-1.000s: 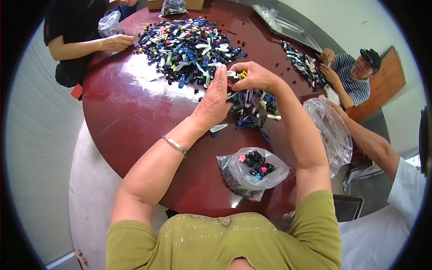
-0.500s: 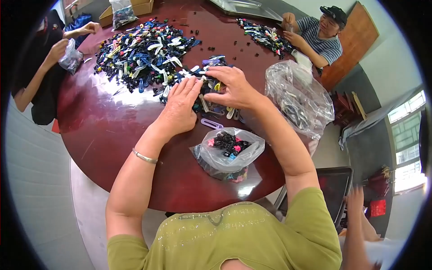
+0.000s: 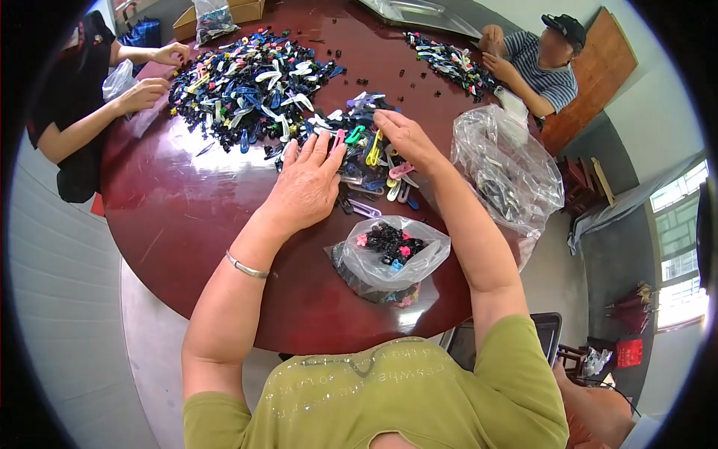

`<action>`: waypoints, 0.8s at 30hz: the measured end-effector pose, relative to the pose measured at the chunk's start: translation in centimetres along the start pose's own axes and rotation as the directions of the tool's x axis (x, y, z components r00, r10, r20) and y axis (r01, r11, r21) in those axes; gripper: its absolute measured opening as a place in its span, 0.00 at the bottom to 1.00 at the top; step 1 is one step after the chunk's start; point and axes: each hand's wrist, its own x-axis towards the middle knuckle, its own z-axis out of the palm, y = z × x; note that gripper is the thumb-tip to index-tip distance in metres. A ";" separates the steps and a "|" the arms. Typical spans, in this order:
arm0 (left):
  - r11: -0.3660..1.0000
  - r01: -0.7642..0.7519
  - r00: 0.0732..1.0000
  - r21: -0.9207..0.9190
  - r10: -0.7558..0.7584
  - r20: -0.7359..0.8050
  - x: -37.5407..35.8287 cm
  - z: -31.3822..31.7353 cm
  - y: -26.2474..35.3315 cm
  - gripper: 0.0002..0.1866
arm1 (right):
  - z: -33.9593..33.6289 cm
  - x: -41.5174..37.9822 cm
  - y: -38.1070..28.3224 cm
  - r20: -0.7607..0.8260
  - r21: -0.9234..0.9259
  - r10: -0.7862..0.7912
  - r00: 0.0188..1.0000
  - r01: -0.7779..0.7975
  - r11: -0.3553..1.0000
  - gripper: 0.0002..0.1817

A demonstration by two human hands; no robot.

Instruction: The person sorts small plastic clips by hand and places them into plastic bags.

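Note:
My left hand (image 3: 305, 183) lies with its fingers spread over the near edge of a small pile of mixed hair clips. My right hand (image 3: 410, 142) reaches over the pile's right side, its fingers stretched out. Between the hands lie a yellow hair clip (image 3: 375, 148), a green hair clip (image 3: 355, 135) and a pink hair clip (image 3: 401, 170). A purple hair clip (image 3: 366, 209) is nearer to me. Just below it stands an open clear plastic bag (image 3: 359, 258) holding small black claw clips (image 3: 392, 243) with some pink and blue ones.
A large heap of clips (image 3: 247, 93) covers the table's (image 3: 187, 254) far left. A smaller heap (image 3: 449, 63) lies before a person in a striped shirt (image 3: 535, 71). A large clear bag (image 3: 512, 168) sits at the right edge. Another person's hands (image 3: 146, 96) are at the left.
My hands have moved apart, uncovering the yellow, green and pink clips between them. The person at left has moved a hand toward the large heap.

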 end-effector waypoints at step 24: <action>0.974 0.174 0.982 -0.142 -0.182 -0.043 0.0 0.4 -2.5 0.15 | -2.2 -2.9 0.4 -0.065 -0.034 -0.121 0.991 0.119 0.992 0.14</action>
